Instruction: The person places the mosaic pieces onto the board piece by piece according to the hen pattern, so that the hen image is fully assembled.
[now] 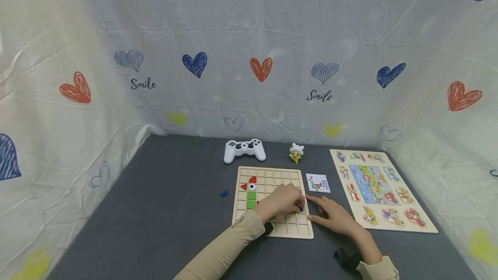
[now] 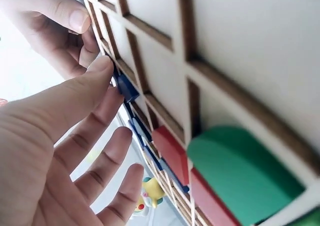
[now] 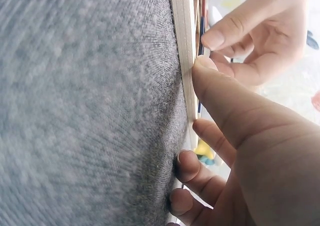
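A wooden grid board (image 1: 288,229) lies on the dark table. My left hand (image 1: 281,201) reaches across it and pinches a small blue piece (image 2: 128,88) between thumb and index finger, at the cells near the right edge. Its other fingers are spread loosely in the left wrist view. My right hand (image 1: 333,214) has its thumb and index finger extended against the board's right edge. Red pieces (image 2: 171,153), green pieces (image 1: 251,200) and a round eye piece (image 1: 252,187) sit in the grid, partly hidden by my left hand. Further blue pieces show beyond them in the left wrist view.
A loose blue piece (image 1: 224,193) lies left of the board. Behind stand a white game controller (image 1: 244,148) and a small yellow-and-white figurine (image 1: 296,153). A pattern card (image 1: 318,183) lies to the right, then a vehicle puzzle board (image 1: 350,163). A heart-printed curtain (image 1: 233,94) encloses the table.
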Motion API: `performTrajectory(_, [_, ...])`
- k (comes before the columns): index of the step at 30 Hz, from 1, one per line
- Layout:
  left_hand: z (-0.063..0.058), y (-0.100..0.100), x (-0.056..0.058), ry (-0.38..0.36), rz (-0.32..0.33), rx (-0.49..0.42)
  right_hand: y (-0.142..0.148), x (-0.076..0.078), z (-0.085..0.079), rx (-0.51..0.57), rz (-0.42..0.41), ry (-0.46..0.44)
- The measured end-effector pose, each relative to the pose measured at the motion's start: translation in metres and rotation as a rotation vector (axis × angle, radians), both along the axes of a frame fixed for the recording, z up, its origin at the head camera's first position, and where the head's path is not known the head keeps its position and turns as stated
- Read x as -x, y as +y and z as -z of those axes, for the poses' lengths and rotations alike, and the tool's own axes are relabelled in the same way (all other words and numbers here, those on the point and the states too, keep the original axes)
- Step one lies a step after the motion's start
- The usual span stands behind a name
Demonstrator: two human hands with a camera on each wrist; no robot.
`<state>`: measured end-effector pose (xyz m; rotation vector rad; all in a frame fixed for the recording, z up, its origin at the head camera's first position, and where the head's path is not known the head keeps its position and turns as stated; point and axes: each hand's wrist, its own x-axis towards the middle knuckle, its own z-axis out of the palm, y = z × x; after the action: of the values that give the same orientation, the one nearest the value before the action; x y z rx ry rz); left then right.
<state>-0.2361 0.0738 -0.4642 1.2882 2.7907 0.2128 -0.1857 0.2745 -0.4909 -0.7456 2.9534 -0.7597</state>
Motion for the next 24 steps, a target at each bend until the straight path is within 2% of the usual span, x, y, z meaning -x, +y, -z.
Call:
performTrajectory(10, [-0.002, -0.004, -0.005, 0.022, 0.025, 0.029, 0.001, 0.001, 0.0, -0.001, -0.002, 0.002])
performTrajectory(19, [-0.008, -0.015, -0.013, 0.043, -0.001, 0.014, 0.0, 0.001, -0.001, -0.005, 0.002, 0.002])
performTrajectory(24, [-0.011, -0.027, -0.017, 0.046, -0.019, -0.029, 0.0, 0.0, 0.0, -0.019, 0.01, 0.003])
